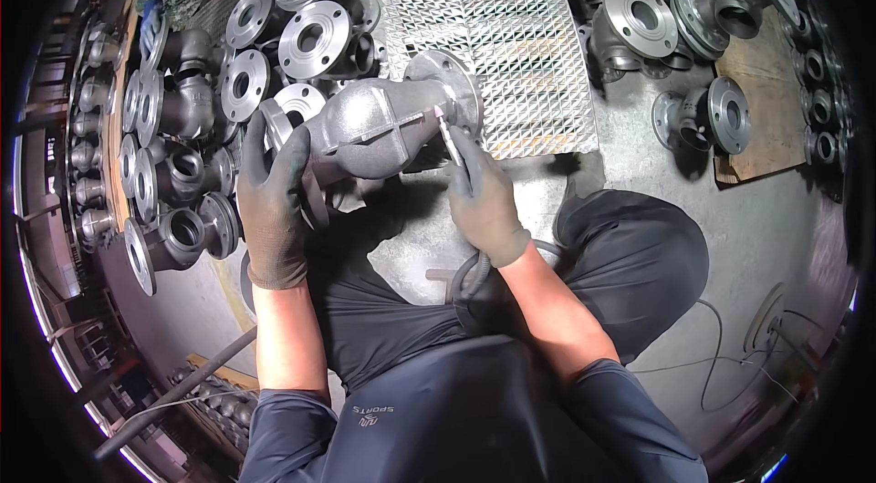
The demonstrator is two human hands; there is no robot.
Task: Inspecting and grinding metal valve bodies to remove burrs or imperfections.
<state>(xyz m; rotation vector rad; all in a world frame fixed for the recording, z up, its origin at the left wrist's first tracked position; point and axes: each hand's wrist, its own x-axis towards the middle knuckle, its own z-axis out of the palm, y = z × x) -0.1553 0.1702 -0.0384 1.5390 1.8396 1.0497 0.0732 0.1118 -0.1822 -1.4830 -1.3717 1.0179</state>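
Note:
A grey cast valve body [360, 123] with a raised cross-shaped rib lies tilted in front of me, a flange at each end. My left hand [276, 218], in a dark-palmed work glove, is closed round its near-left flange. In my gloved right hand [488, 209] is a slim die grinder [451, 144], gripped like a pen. Its pink tip meets or nearly meets the casting's neck, just below the far-right flange [465, 91]. A ribbed hose [474, 275] hangs below my right wrist. The underside of the casting is hidden.
A metal grating [529, 54] lies beyond the casting. Several flanged valve bodies [187, 109] crowd the left, and more [639, 18] stand at the far right. One casting [703, 118] sits beside a wooden board [771, 118]. Thin cables [716, 360] cross the floor at lower right.

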